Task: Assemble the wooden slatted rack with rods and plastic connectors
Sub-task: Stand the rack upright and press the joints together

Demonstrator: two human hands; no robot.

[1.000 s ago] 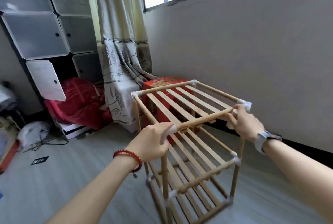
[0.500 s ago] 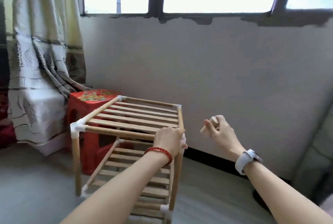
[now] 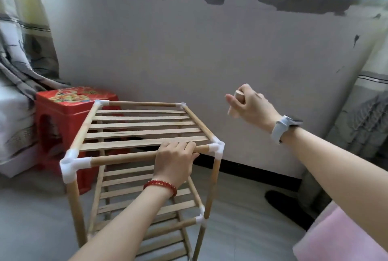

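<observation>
The wooden slatted rack (image 3: 142,132) stands upright on the floor, with a slatted top shelf and lower shelves under it. White plastic connectors (image 3: 72,165) join its rods at the corners. My left hand (image 3: 175,161) grips the near top rod (image 3: 121,159) close to the right front connector (image 3: 216,147). My right hand (image 3: 249,104) is raised in the air to the right of the rack, apart from it, and holds a short wooden rod piece (image 3: 235,103) in curled fingers.
A red plastic stool (image 3: 63,111) stands behind the rack on the left, next to a curtain (image 3: 21,51). The grey wall (image 3: 210,61) and window lie straight ahead. A pink soft surface (image 3: 344,237) fills the lower right corner. A dark object (image 3: 283,204) lies on the floor.
The view has swung right and the rack now sits with another side toward me. My right hand let go of the rack's corner and rose with a short rod piece.
</observation>
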